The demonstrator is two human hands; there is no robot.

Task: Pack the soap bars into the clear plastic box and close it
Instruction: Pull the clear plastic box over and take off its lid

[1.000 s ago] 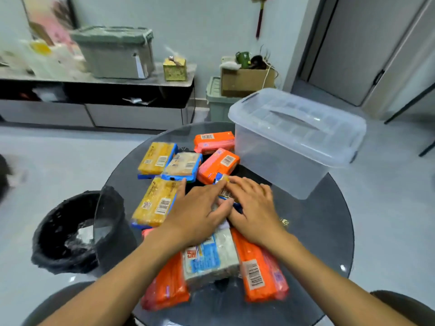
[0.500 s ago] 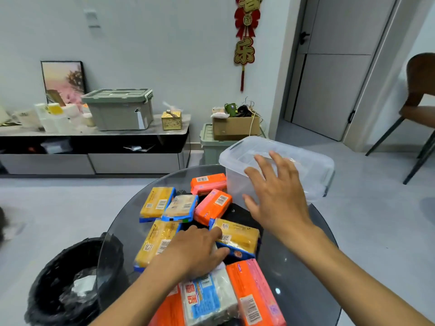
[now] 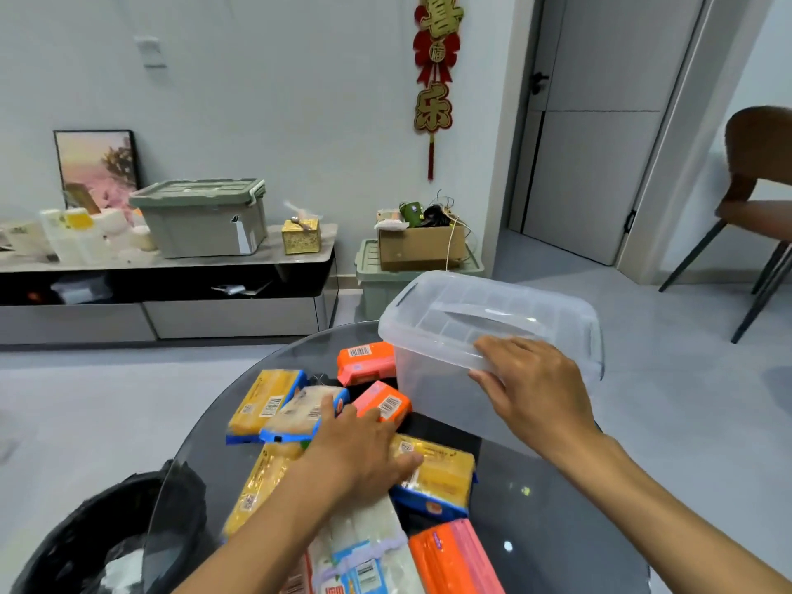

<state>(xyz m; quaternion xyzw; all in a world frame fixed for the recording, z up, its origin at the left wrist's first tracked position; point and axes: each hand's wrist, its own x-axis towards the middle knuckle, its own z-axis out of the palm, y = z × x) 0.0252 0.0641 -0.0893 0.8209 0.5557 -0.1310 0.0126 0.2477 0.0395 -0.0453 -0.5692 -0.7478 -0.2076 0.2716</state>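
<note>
The clear plastic box (image 3: pixel 433 379) stands at the far right of the round glass table (image 3: pixel 557 529), its lid (image 3: pixel 493 310) on. My right hand (image 3: pixel 531 388) grips the lid's near edge, fingers on top and thumb below. Several wrapped soap bars lie left of the box: orange bars (image 3: pixel 364 362), yellow bars (image 3: pixel 265 400) and a white bar (image 3: pixel 364 546). My left hand (image 3: pixel 360 448) rests flat, fingers spread, over the bars in the middle, touching a yellow bar (image 3: pixel 441 473) and an orange bar (image 3: pixel 385 403).
A black-lined waste bin (image 3: pixel 85 550) stands on the floor at the table's left. Behind are a low cabinet (image 3: pixel 171 293) with a green crate, a cardboard box (image 3: pixel 420 246) on another green crate, and a chair (image 3: pixel 754 199) at right.
My right hand left the soap pile, reached to the box and now grips the lid's near edge. My left hand slid further over the bars. The view tilted up.
</note>
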